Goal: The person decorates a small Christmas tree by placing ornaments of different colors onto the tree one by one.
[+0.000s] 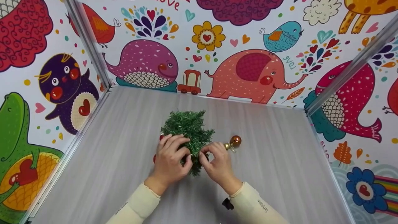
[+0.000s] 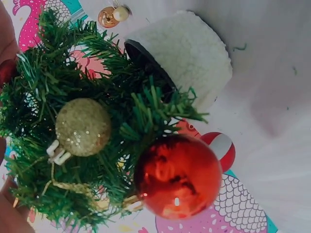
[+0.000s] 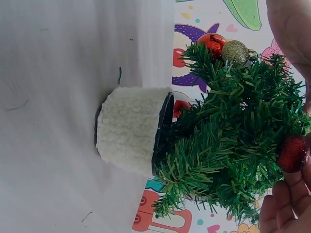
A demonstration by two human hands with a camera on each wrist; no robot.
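Note:
A small artificial Christmas tree (image 1: pixel 186 123) stands between both hands, its pot (image 3: pixel 131 128) wrapped in white fleece. My left hand (image 1: pixel 171 158) lies over the tree's near left side, fingers bent round its branches. From the right, my right hand (image 1: pixel 217 160) has thumb and forefinger pinched together at the branches. A dark red glitter bauble (image 3: pixel 293 153) is at its fingers in the right wrist view; the palm partly hides its hanging loop. On the tree's left side hang a shiny red bauble (image 2: pixel 177 177) and a gold glitter bauble (image 2: pixel 83 127).
Right of the tree, a copper bauble (image 1: pixel 235 141) and a small gold bauble (image 1: pixel 227 145) lie on the grey table (image 1: pixel 273 155). A red-and-white striped bauble (image 2: pixel 221 151) shows beyond the shiny red one. Cartoon-printed walls (image 1: pixel 199 68) enclose the table's back and sides.

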